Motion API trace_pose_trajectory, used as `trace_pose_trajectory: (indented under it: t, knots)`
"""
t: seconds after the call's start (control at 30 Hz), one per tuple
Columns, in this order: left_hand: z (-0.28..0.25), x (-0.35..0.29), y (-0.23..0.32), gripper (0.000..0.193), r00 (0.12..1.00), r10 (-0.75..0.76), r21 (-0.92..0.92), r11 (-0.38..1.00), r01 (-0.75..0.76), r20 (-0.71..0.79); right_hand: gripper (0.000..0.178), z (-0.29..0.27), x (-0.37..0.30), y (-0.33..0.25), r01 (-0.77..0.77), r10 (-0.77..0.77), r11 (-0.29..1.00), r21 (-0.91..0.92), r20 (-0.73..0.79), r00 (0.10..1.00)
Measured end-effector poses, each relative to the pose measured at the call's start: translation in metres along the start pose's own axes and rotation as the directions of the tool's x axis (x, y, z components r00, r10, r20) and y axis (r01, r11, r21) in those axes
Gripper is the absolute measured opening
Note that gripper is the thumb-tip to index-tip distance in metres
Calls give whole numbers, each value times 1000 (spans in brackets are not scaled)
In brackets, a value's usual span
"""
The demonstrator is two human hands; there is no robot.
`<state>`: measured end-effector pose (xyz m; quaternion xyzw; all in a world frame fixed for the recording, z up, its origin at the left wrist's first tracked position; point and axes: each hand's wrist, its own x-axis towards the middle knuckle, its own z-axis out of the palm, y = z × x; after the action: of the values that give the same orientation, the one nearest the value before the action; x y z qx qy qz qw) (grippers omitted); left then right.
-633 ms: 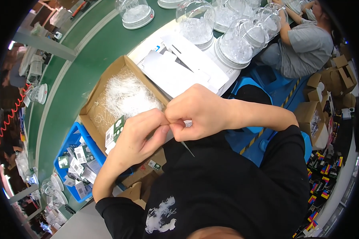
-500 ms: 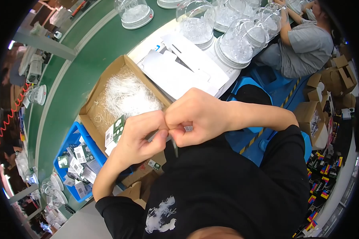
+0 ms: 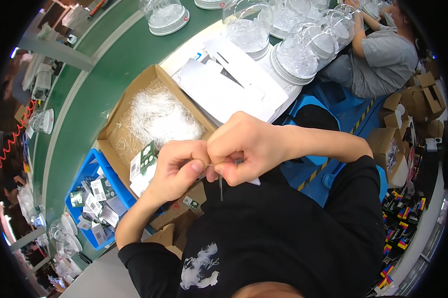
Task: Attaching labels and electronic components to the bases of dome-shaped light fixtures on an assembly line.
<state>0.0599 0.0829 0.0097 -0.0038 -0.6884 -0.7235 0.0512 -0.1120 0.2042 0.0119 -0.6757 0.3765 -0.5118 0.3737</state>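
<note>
My left hand point(image 3: 178, 166) and my right hand point(image 3: 244, 151) meet in front of my chest, both closed in a pinch. Between the fingertips runs a thin clear strand point(image 3: 210, 165); its loose ends hang down below the right fingers. A white corner point(image 3: 255, 182) sticks out beneath my right hand; the rest of that piece is hidden by the fingers. Just beyond my hands lies a heap of fine clear strands point(image 3: 162, 116) in a shallow cardboard box point(image 3: 115, 121). Green and white cards point(image 3: 143, 161) sit at the box's near edge, beside my left hand.
A blue bin point(image 3: 93, 161) of small green and white cards stands left. White sheets point(image 3: 209, 84) lie beyond the box. Several clear domes on white bases point(image 3: 293, 59) crowd the far right of the green table point(image 3: 77, 116). A co-worker point(image 3: 383, 54) sits there; cartons point(image 3: 383, 144) stand right.
My fingertips have drawn slightly apart, so the strand between them now shows. The white corner under my right hand has come into sight.
</note>
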Motion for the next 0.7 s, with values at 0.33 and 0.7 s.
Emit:
trace_pose_trajectory:
  t: [0.33, 0.7]
  knots:
    - [0, 5, 7, 16, 966, 84, 157, 986, -46, -246, 10, 1, 2, 7, -103, 151, 966, 238, -193, 970]
    - [4, 2, 16, 13, 975, 206, 679, 727, -96, -83, 22, -3, 5, -13, -609, 599, 653, 449, 186, 779]
